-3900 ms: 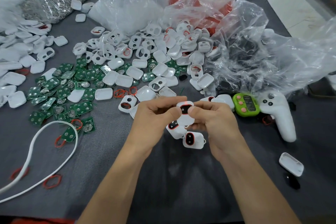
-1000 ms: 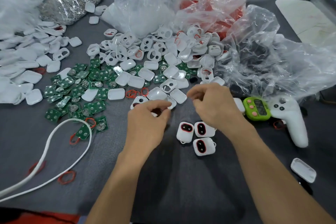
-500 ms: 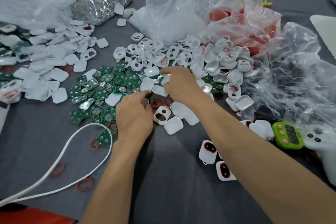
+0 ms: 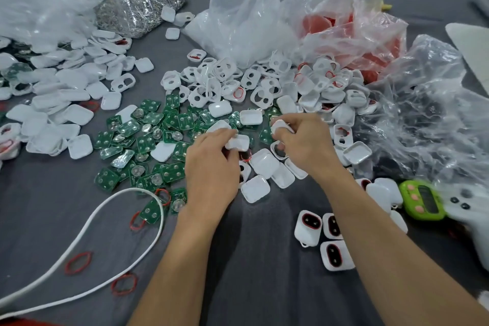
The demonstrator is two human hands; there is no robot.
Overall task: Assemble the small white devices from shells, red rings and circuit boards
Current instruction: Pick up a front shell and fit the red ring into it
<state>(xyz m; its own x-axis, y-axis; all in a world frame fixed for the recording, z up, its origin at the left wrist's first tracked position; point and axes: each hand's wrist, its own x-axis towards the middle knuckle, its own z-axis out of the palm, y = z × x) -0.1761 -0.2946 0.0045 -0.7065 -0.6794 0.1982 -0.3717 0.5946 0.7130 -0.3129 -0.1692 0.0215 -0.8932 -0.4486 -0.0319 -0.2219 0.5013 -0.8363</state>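
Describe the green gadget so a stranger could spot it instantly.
Look at the crumpled clear bag on the right of the table. At its near edge lies the green gadget, beside a white controller. It alone is lime green, with pink buttons and a dark screen.

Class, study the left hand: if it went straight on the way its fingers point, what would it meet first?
Beyond the white shell it grips, the left hand would probably first meet the green circuit boards just ahead, then the open shell lying on them; depth is unclear.
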